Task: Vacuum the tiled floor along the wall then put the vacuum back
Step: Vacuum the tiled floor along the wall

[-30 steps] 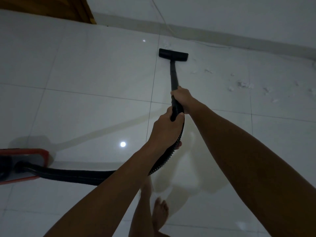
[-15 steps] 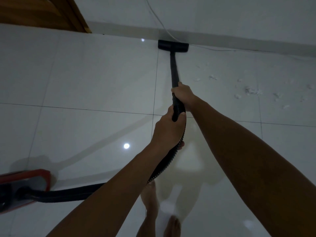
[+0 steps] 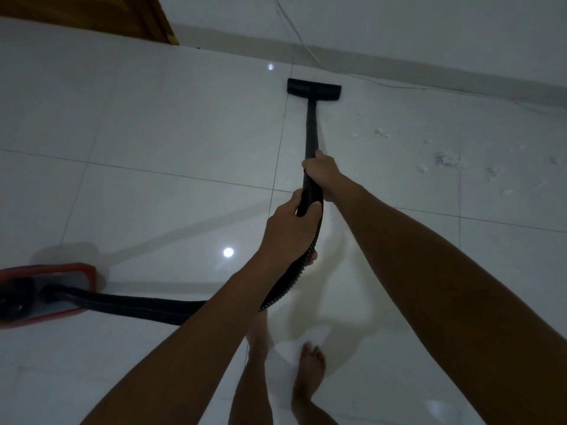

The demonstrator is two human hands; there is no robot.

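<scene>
A black vacuum wand (image 3: pixel 311 127) runs from my hands to a flat black floor head (image 3: pixel 314 90) resting on the white tiled floor (image 3: pixel 171 124), a short way from the skirting of the wall (image 3: pixel 429 29). My right hand (image 3: pixel 322 170) grips the wand's lower end. Just behind it, my left hand (image 3: pixel 290 231) holds the ribbed black hose (image 3: pixel 147 308). The hose curves down and left to the red and black vacuum body (image 3: pixel 46 289) at the left edge.
White scraps of debris (image 3: pixel 445 159) lie scattered on the tiles to the right of the head. A thin white cable (image 3: pixel 294 29) hangs down the wall and runs along the skirting. A wooden door frame (image 3: pixel 153 16) is at top left. My bare feet (image 3: pixel 311 366) stand below.
The floor head has been pulled back from the skirting toward me since half a second ago. My feet have stepped, and both hands keep their grip.
</scene>
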